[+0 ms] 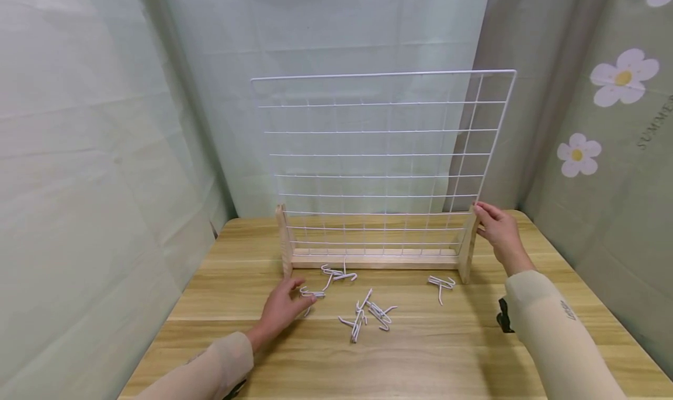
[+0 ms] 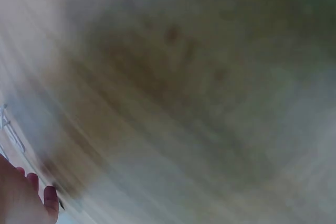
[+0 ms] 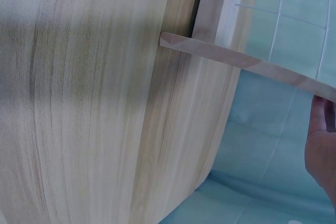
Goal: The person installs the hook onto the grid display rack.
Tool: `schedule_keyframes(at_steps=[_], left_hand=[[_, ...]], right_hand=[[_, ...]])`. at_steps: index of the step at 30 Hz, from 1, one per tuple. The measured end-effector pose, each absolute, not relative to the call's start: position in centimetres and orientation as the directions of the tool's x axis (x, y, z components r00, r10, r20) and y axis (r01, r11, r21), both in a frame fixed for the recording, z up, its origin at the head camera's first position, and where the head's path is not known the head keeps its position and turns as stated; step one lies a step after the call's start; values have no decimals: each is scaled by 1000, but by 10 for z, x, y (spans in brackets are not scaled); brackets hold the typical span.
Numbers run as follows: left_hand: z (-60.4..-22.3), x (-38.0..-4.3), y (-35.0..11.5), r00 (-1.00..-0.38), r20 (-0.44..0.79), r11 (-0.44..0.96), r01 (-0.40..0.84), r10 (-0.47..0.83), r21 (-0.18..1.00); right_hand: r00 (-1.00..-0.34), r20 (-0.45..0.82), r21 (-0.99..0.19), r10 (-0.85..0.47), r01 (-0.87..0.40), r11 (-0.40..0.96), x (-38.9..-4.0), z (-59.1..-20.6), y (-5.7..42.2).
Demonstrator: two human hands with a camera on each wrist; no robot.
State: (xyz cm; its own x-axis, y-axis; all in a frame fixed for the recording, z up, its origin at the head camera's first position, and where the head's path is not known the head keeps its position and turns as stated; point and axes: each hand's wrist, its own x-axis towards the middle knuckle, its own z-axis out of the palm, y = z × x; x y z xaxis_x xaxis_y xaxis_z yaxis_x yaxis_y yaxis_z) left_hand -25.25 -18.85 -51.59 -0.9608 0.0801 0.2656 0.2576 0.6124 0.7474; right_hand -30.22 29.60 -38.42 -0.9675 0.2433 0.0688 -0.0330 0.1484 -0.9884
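Observation:
A white wire grid panel (image 1: 386, 155) stands upright in a pale wooden stand (image 1: 373, 262) on the table. My right hand (image 1: 502, 233) grips the top of the stand's right side piece (image 1: 467, 245); in the right wrist view, fingers touch that wooden piece (image 3: 236, 57) from its outer side. Near the stand's left foot, my left hand (image 1: 284, 303) reaches over a white wire hook (image 1: 315, 294), thumb and fingers spread around it. The left wrist view is mostly blurred, with fingertips and white hooks (image 2: 11, 129) at its left edge.
More white hooks lie in front of the stand: a few by its left part (image 1: 339, 272), a cluster near the middle (image 1: 358, 321), and one hook (image 1: 440, 283) by the right foot. Pale curtains (image 1: 94, 155) enclose the wooden table (image 1: 420, 353) behind and at both sides.

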Motion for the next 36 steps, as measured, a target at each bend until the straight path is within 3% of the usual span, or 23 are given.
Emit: schedule_keyframes(at_steps=[18, 26, 36], left_hand=[[-529, -257, -193, -921, 370, 710, 340, 121, 617], [-528, -260, -201, -935, 344, 705, 299, 83, 643], [-520, -259, -202, -972, 231, 582, 211, 41, 786]], right_hand=[[-965, 73, -989, 253, -38, 141, -302, -384, 296], [-967, 72, -987, 246, -34, 154, -301, -384, 296], [-966, 70, -988, 250, -32, 154, -300, -385, 296]])
